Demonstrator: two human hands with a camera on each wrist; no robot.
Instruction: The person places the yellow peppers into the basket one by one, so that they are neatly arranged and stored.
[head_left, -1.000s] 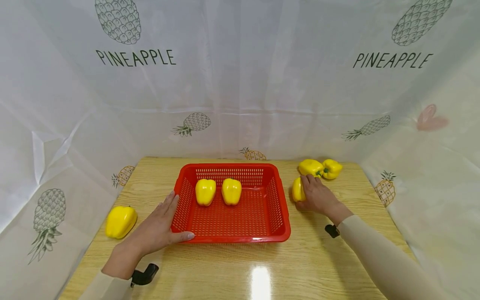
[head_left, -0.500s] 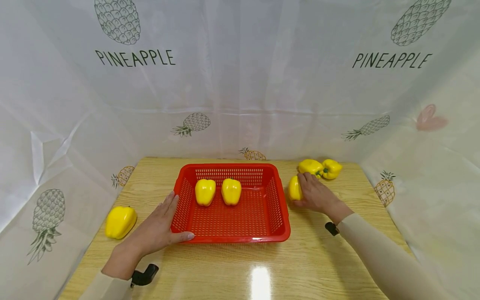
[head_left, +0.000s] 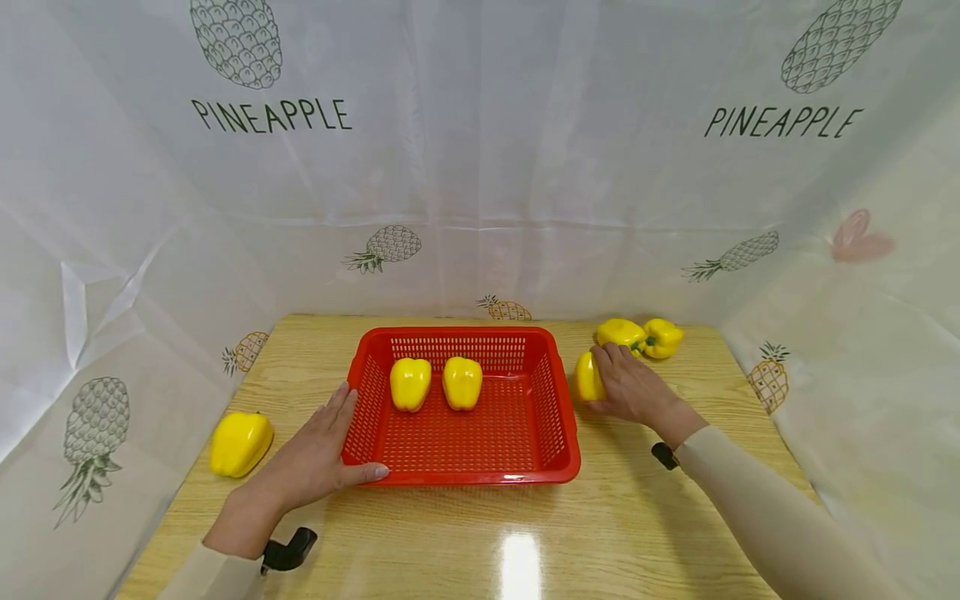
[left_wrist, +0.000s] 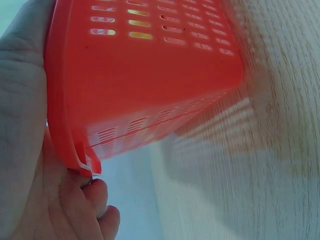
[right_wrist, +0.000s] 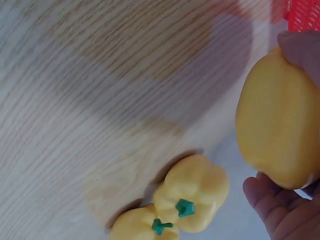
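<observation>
My right hand (head_left: 633, 387) holds a yellow bell pepper (head_left: 588, 377) just beyond the right rim of the red basket (head_left: 465, 477). In the right wrist view, thumb and fingers grip this bell pepper (right_wrist: 275, 120) at opposite ends. My left hand (head_left: 315, 454) holds the basket's left near corner, thumb along the front rim and fingers along the left side. The left wrist view shows fingertips (left_wrist: 97, 192) curled at the rim. Inside the basket, two yellow bell peppers stand side by side, the left one (head_left: 411, 385) and the right one (head_left: 462, 383).
Two more bell peppers lie together at the table's back right, one (head_left: 620, 333) left of the other (head_left: 663, 338); green stems show. Another bell pepper (head_left: 242, 444) lies left of the basket. A pineapple-print sheet (head_left: 480, 183) hangs around the wooden table (head_left: 420, 542).
My right hand has shifted slightly left with the bell pepper, towards the basket. My left hand and the basket have stayed in place.
</observation>
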